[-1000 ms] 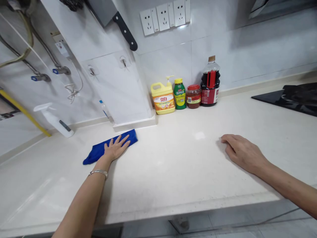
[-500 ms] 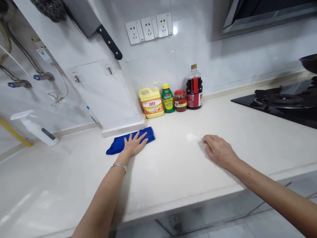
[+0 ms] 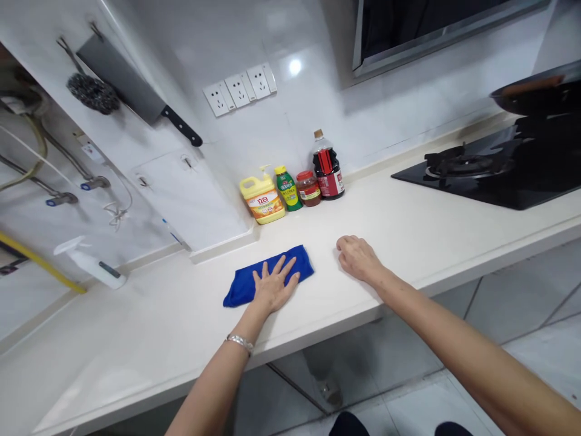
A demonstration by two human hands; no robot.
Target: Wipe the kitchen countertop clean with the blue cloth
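Note:
My left hand (image 3: pixel 273 289) lies flat with spread fingers on a folded blue cloth (image 3: pixel 245 284), pressing it against the white countertop (image 3: pixel 181 345). A silver bracelet (image 3: pixel 240 343) circles that wrist. To the right, my right hand (image 3: pixel 358 257) rests on the counter with its fingers curled in, and no object shows in it. Behind the hands, against the wall, stand a yellow jug of dish soap (image 3: pixel 263 200), a green bottle with a yellow cap (image 3: pixel 288 191), a red-lidded jar (image 3: pixel 308 189) and a large bottle of dark sauce (image 3: pixel 329 172).
A black gas stove (image 3: pixel 494 172) with a pan (image 3: pixel 535 94) is at the right, below a range hood (image 3: pixel 408 54). A cleaver (image 3: pixel 131 85) and a steel scrubber (image 3: pixel 93 92) hang on the pillar. A white spray bottle (image 3: pixel 91 264) leans at the left wall.
My left hand has slid the blue cloth away from the pillar's base, rightward and toward the counter's front edge. My right hand stays curled on the counter. The view has shifted and tilted.

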